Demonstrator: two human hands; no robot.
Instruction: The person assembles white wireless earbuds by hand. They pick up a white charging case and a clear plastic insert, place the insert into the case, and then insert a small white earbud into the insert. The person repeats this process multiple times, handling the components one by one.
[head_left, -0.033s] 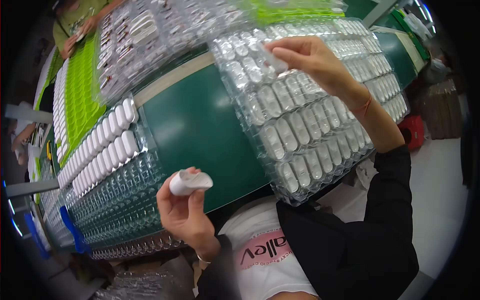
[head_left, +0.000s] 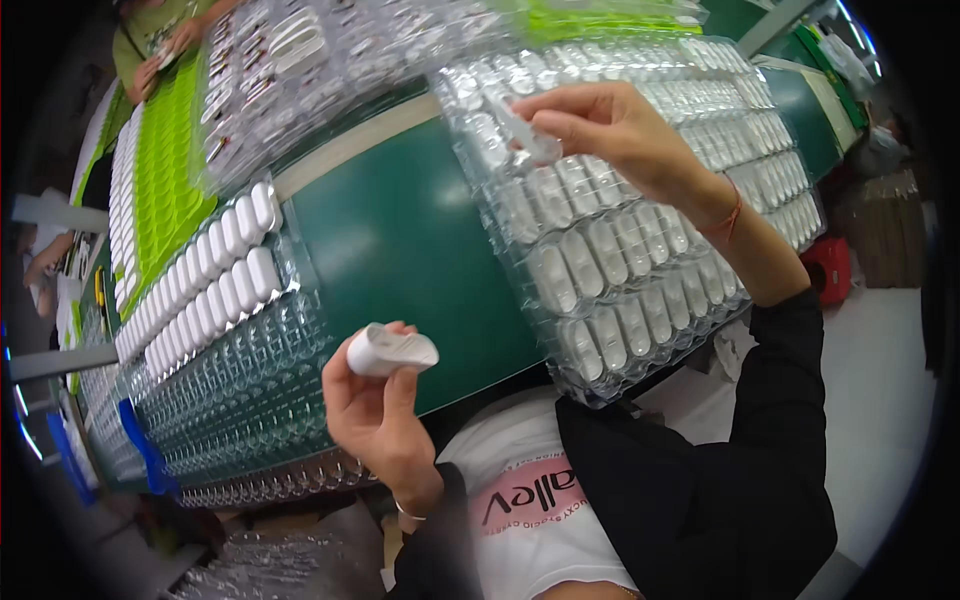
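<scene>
One white case between left fingers

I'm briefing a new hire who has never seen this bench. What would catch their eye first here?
First, the left hand holding up a small white oval plastic case at the centre. Next, the right hand pinching a small clear piece over the clear blister tray of white cases on the right. Between the trays runs the green conveyor belt.

Green conveyor belt, lime-green trays, red bin, blue clip
</scene>
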